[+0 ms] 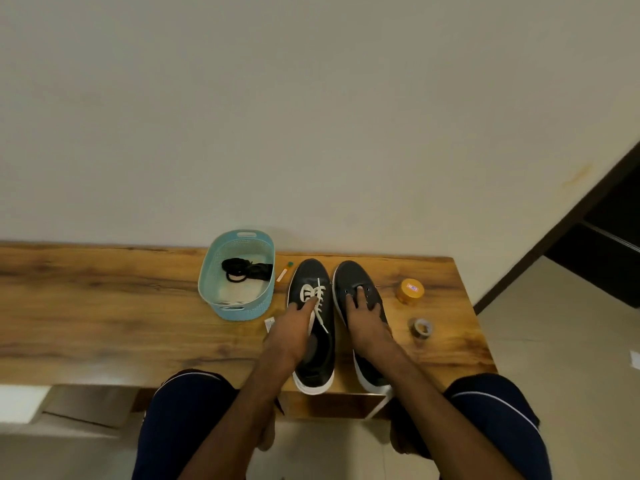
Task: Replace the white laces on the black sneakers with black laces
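Note:
Two black sneakers stand side by side on the wooden table, toes pointing away from me. The left sneaker carries loosened white laces. My left hand reaches over it, its fingertips touching those laces and the thumb spread to the left. The right sneaker shows bare eyelets. My right hand rests flat on its tongue area with fingers spread. A loose white lace hangs over the table's front edge by that shoe's heel. Black laces lie coiled in a light blue basket.
Near the right edge of the table are an orange jar and a tape roll. A small tube lies between basket and left sneaker, and a small white tag lies near my left wrist. My knees are below the front edge.

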A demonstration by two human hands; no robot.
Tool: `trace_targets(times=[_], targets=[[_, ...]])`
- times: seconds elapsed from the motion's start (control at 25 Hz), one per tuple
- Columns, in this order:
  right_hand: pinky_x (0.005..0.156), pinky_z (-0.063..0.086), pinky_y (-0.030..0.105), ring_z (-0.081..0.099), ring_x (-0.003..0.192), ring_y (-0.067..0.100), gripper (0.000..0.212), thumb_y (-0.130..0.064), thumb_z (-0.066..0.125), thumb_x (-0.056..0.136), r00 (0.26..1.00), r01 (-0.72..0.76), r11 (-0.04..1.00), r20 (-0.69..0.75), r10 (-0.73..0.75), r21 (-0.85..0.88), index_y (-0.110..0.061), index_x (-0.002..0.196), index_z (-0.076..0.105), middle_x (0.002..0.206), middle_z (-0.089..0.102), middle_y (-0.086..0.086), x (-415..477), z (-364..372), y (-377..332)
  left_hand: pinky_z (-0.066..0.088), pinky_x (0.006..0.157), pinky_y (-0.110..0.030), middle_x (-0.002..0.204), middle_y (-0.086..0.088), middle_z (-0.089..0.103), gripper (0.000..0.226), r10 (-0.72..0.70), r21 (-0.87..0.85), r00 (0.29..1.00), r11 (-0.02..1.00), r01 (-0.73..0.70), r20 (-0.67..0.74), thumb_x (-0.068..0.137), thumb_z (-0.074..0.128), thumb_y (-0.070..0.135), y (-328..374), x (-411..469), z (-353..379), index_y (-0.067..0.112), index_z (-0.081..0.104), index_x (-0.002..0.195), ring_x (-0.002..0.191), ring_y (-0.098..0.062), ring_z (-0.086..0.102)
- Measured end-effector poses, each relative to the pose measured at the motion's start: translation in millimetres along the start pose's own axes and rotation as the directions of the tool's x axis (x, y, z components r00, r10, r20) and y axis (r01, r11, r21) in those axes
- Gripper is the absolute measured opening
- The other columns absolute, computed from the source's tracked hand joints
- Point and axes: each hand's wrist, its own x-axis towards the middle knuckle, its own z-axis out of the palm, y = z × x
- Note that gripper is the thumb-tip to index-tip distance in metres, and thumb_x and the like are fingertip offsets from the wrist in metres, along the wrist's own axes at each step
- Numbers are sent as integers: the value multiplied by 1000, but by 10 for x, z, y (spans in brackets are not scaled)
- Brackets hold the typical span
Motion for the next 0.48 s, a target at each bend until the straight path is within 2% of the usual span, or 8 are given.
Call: trace_targets(times=[0.12, 0.16, 0.2, 0.24, 0.28, 0.32, 0.4, 0.48], targets=[[114, 19, 69, 3, 151, 42, 68, -14, 51, 101, 995, 20, 999, -102, -17, 32, -14, 158, 14, 167, -6, 9, -67, -116, 14, 49, 100, -42, 138, -16, 50, 89, -5, -81, 999, 997, 9, 49, 94, 60, 10, 65, -155, -8, 25, 2, 159, 119, -30, 57], [114, 19, 68, 9, 151, 40, 58, -24, 50, 103, 985, 49, 999, -169, -48, 6, -13, 154, 26, 166, 7, 12, -110, -118, 8, 49, 99, -42, 136, -17, 53, 93, -1, -121, 998, 993, 8, 56, 92, 62, 12, 82, -196, -21, 22, -2, 159, 117, -30, 59], [112, 25, 65, 24, 146, 38, 47, -32, 48, 103, 968, 100, 995, -233, -96, 4, -13, 145, 41, 159, 26, 14, -150, -100, 5, 50, 97, -42, 135, -17, 55, 94, 0, -158, 998, 987, 9, 56, 91, 63, 12, 90, -216, -34, 19, -3, 158, 115, -30, 60], [106, 37, 58, 42, 134, 33, 39, -40, 48, 102, 954, 160, 986, -265, -141, 55, -14, 130, 53, 142, 47, 13, -203, -81, -3, 50, 96, -43, 134, -17, 56, 94, -2, -176, 999, 984, 11, 51, 91, 63, 13, 94, -226, -47, 18, -2, 158, 113, -30, 61], [96, 47, 48, 56, 115, 27, 37, -48, 49, 100, 951, 211, 969, -258, -172, 132, -16, 115, 59, 120, 59, 8, -259, -61, -19, 50, 96, -44, 133, -17, 58, 92, -6, -172, 999, 985, 13, 46, 92, 63, 14, 96, -236, -54, 17, -1, 158, 112, -30, 61], [85, 51, 41, 61, 98, 22, 38, -53, 52, 97, 957, 232, 956, -219, -191, 182, -17, 106, 61, 105, 63, 4, -325, -43, -39, 51, 95, -45, 132, -16, 59, 90, -11, -156, 999, 988, 18, 45, 93, 62, 15, 106, -257, -61, 17, -1, 158, 112, -30, 62], [79, 52, 37, 63, 88, 21, 36, -51, 56, 95, 962, 231, 969, -170, -214, 88, -17, 104, 63, 99, 66, 4, -400, -11, -100, 51, 95, -46, 129, -16, 61, 89, -33, -118, 998, 992, 38, 47, 93, 60, 17, 136, -296, -64, 18, -1, 158, 111, -30, 62], [80, 51, 38, 65, 92, 26, 23, -33, 55, 98, 952, 217, 975, -208, -223, -49, -14, 108, 64, 106, 67, 7, -408, -6, -142, 52, 94, -46, 125, -15, 63, 89, -57, -78, 998, 995, 60, 39, 93, 60, 19, 168, -323, -46, 18, -1, 157, 109, -30, 64]])
